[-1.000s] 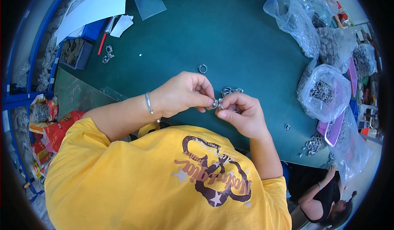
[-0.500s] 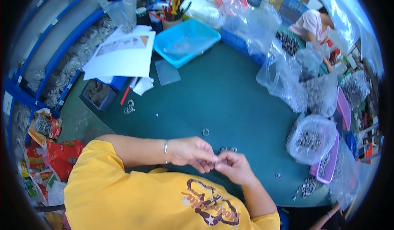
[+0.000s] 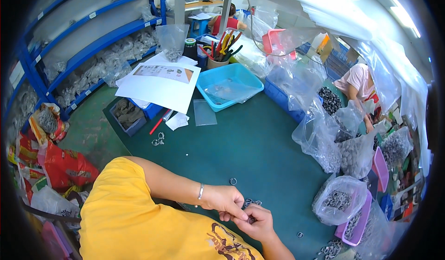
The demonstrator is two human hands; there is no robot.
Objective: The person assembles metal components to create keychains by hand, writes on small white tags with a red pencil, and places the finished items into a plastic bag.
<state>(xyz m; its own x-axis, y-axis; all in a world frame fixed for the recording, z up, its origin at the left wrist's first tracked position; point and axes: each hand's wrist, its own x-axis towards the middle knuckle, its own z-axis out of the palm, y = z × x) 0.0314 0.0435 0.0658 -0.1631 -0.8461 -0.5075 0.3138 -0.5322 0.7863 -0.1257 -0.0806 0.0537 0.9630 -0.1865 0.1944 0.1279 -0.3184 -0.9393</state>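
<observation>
My left hand (image 3: 225, 202) and my right hand (image 3: 258, 223) meet low in the view, above the near part of the green table. The fingers of both are closed and pressed together around a small piece. It is mostly hidden, so I cannot make out what it is. Just beyond the right fingers lies a little group of metal rings (image 3: 253, 202). A single ring (image 3: 233, 181) rests farther up from the left hand. Another ring (image 3: 300, 235) lies to the right of my right hand.
On the right, a plastic bag of metal parts (image 3: 337, 199) stands beside a purple basket (image 3: 355, 230). A turquoise tray (image 3: 218, 101) sits at the back near white paper sheets (image 3: 160, 90) and a pot of pliers (image 3: 218, 64). Blue shelves (image 3: 102, 39) line the left. A co-worker (image 3: 357, 84) works at the far right.
My view has tilted up, showing more of the far room; the table things sit lower in it. Both hands stay together, with the left fingers now lying over the right ones.
</observation>
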